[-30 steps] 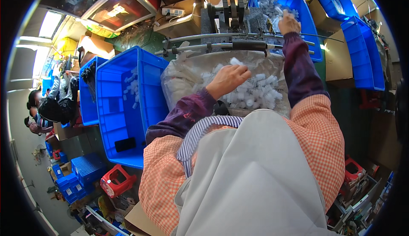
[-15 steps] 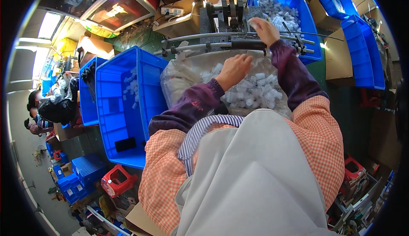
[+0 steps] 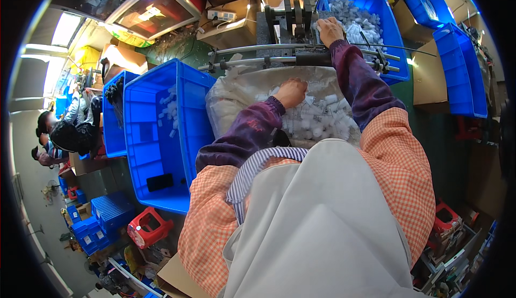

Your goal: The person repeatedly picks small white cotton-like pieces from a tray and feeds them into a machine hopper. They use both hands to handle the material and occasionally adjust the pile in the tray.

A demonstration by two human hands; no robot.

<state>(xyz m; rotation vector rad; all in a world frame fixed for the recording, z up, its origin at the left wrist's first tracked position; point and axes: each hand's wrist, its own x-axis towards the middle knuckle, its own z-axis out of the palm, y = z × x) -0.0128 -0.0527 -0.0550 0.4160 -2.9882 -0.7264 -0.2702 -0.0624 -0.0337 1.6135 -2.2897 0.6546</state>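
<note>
The bag (image 3: 236, 101) of small white parts (image 3: 317, 123) lies open in front of the person, just below the two rods (image 3: 252, 55) of the machine (image 3: 293, 18), with a blue bin (image 3: 161, 136) touching its left side and a second bin (image 3: 371, 7) of like parts beyond the machine. The bag's slack plastic could sag, by my reading, and spill parts toward the lap or into the gap beside the left bin. A sleeve could also catch on the rods, which run left to right across the reach; that is their long axis.

The left hand (image 3: 290, 92) rests knuckles-up in the heap, fingers curled down among the parts; whether it has closed on one I cannot tell. The right hand (image 3: 329, 30) is at the machine, pinched around something pale; the piece itself is hidden, so its direction cannot be read. Fingers so near the machine's black rollers risk a pinch. The loose parts lie every way, no common heading.
</note>
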